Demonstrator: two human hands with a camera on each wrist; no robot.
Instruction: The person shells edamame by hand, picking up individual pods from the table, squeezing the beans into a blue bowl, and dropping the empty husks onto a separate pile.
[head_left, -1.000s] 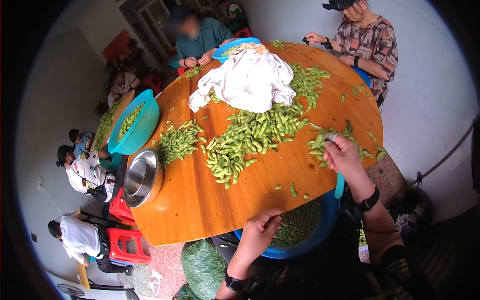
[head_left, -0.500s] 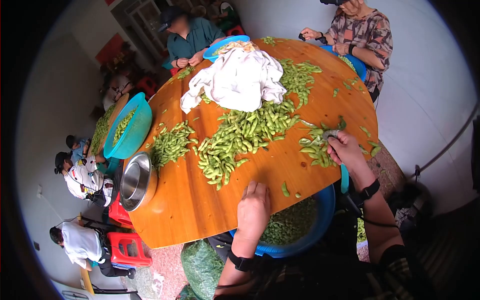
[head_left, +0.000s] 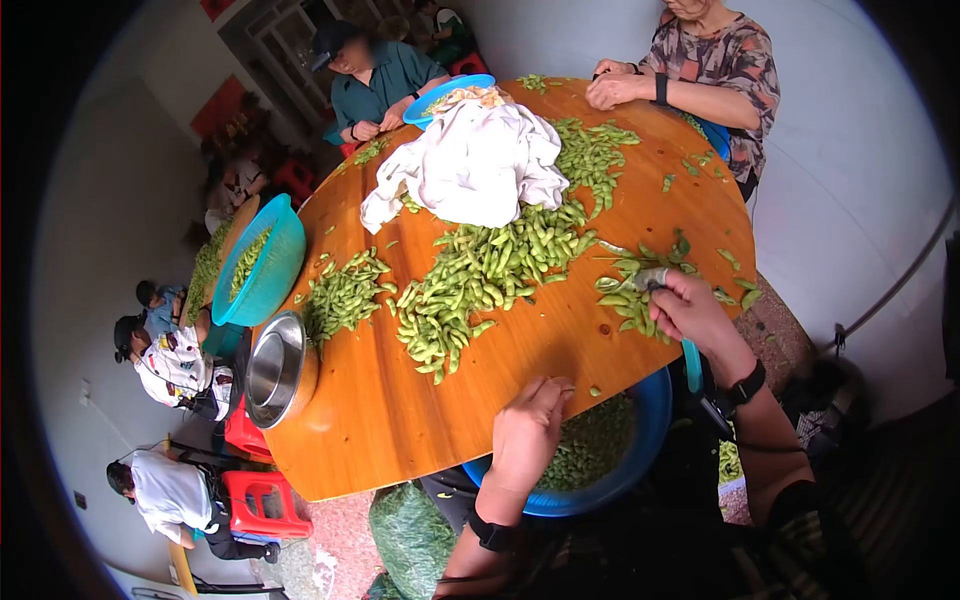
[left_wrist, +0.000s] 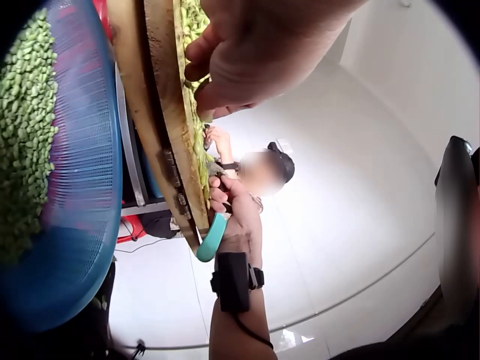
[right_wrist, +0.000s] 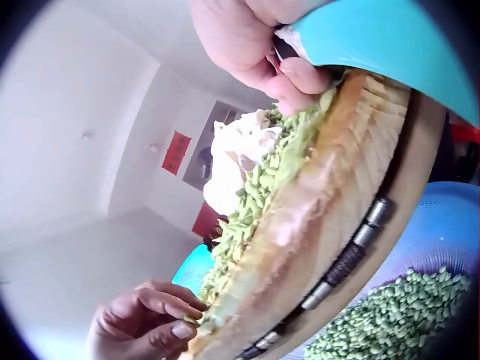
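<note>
My left hand (head_left: 527,430) is at the near table edge, over the rim of a blue basin (head_left: 655,420). Its thumb and fingertips pinch a small green bean pod (right_wrist: 192,319), mostly hidden by the fingers. My right hand (head_left: 695,310) grips a tool with a turquoise handle (head_left: 692,366), which sticks out below the fist; I cannot tell the tool's kind. Something grey (head_left: 650,279) shows at the thumb side of that fist, above a small group of green pods (head_left: 635,312). A single pod piece (head_left: 595,391) lies between the hands. Shelled green beans (left_wrist: 26,142) fill part of the basin.
A large pod heap (head_left: 480,275) lies mid-table under a white cloth (head_left: 480,165), with a smaller pile (head_left: 345,290) to its left. A steel bowl (head_left: 275,370) and turquoise tub (head_left: 285,250) stand at the left edge. Two people (head_left: 375,85) sit across the table.
My left hand reached onto the table, then drew back toward the edge; a loose pod there is gone from the wood. The right hand stays near its pods. The person opposite right brought both hands together.
</note>
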